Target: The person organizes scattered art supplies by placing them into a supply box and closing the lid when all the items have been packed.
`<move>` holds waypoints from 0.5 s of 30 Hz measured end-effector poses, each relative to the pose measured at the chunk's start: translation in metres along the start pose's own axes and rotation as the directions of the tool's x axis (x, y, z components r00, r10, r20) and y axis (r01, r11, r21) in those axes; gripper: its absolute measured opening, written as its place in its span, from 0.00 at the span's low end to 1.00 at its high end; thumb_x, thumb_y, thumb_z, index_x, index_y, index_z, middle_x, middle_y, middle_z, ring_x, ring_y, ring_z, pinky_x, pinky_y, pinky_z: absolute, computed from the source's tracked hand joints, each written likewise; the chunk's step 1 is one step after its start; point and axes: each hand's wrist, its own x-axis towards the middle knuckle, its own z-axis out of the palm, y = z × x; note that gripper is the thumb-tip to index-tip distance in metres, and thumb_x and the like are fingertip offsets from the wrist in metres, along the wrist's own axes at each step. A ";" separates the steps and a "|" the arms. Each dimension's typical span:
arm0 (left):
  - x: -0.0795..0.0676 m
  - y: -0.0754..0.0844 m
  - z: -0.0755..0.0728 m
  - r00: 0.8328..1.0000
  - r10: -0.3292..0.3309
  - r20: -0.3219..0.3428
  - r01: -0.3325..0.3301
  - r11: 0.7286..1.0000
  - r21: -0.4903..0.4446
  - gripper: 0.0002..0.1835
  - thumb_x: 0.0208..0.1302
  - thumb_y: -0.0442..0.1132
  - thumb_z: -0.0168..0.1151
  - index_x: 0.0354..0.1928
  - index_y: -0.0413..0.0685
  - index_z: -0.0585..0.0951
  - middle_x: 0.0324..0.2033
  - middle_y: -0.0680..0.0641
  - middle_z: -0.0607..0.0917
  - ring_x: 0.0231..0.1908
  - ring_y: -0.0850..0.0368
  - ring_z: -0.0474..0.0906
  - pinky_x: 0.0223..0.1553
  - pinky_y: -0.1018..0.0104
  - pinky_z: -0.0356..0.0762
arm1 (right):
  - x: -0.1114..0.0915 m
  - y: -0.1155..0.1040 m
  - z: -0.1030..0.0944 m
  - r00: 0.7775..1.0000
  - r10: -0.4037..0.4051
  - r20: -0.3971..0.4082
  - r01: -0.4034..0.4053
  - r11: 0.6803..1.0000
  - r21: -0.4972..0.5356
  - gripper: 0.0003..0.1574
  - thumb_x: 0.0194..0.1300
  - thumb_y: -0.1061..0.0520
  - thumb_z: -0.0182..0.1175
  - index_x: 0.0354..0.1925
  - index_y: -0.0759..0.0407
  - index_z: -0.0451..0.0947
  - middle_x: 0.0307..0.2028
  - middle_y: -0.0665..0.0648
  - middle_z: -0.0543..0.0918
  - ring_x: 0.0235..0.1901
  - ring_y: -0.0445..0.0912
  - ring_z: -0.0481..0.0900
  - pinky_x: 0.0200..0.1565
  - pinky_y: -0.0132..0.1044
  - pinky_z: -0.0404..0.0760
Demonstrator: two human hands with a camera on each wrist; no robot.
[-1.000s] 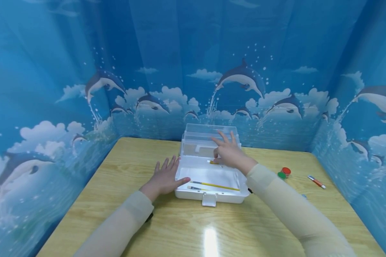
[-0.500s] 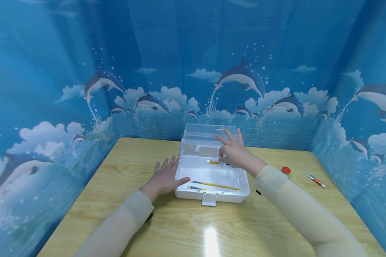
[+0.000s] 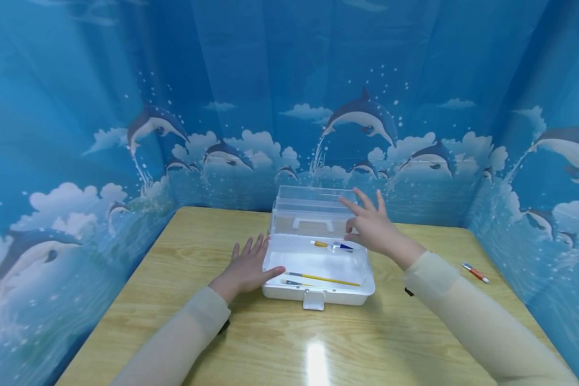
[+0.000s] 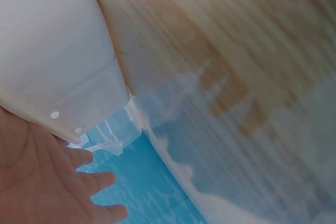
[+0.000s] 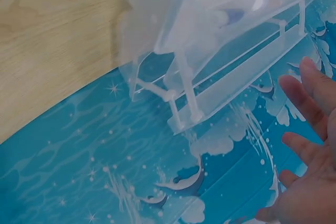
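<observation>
A white plastic case (image 3: pixel 318 262) stands open on the table, its clear lid (image 3: pixel 313 206) tipped back. Flat along the case's left rim lies my left hand (image 3: pixel 243 271), fingers spread. My right hand (image 3: pixel 373 228) hovers over the back right corner. Its thumb and index finger are bent, the other fingers stretched out, with nothing seen between them. Near it, at the back of the case, lie a small yellow tube (image 3: pixel 321 244) with a white end and a small blue tube (image 3: pixel 342 246). A yellow-handled paintbrush (image 3: pixel 325 279) and a flat paintbrush (image 3: pixel 291 282) lie along the front.
An orange tube (image 3: pixel 475 272) with a white end lies on the wooden table (image 3: pixel 270 343) at the right. The case's front latch (image 3: pixel 313 300) hangs down. A blue dolphin-print curtain (image 3: pixel 251 80) encloses the table's back and sides.
My right hand has moved right, away from the small tubes, and the blue one is now uncovered. My right arm now hides the red and green lidded pots. My left hand has stayed put.
</observation>
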 end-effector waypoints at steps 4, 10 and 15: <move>-0.001 0.000 -0.001 1.000 0.010 -0.010 -0.010 1.000 -0.013 0.54 0.66 0.76 0.42 0.81 0.50 0.40 0.79 0.43 0.41 0.77 0.38 0.36 0.71 0.34 0.27 | -0.008 0.006 -0.003 1.000 0.018 0.007 -0.018 1.000 0.008 0.05 0.57 0.49 0.75 0.29 0.41 0.86 0.77 0.60 0.56 0.77 0.63 0.34 0.65 0.70 0.19; -0.003 0.001 -0.003 1.000 0.023 -0.009 -0.023 1.000 -0.020 0.54 0.66 0.76 0.43 0.80 0.51 0.40 0.79 0.44 0.40 0.77 0.40 0.34 0.72 0.35 0.27 | -0.026 0.024 -0.003 0.999 0.050 0.004 -0.049 0.998 -0.029 0.06 0.56 0.51 0.76 0.28 0.43 0.86 0.76 0.62 0.58 0.77 0.63 0.34 0.66 0.71 0.21; -0.004 0.002 -0.004 1.000 0.024 -0.017 -0.025 0.999 -0.021 0.53 0.67 0.75 0.44 0.80 0.50 0.41 0.79 0.42 0.41 0.77 0.39 0.36 0.72 0.35 0.28 | -0.040 0.041 -0.009 0.997 0.081 0.018 -0.080 0.995 -0.065 0.05 0.55 0.52 0.76 0.29 0.45 0.87 0.75 0.65 0.59 0.76 0.65 0.36 0.66 0.74 0.26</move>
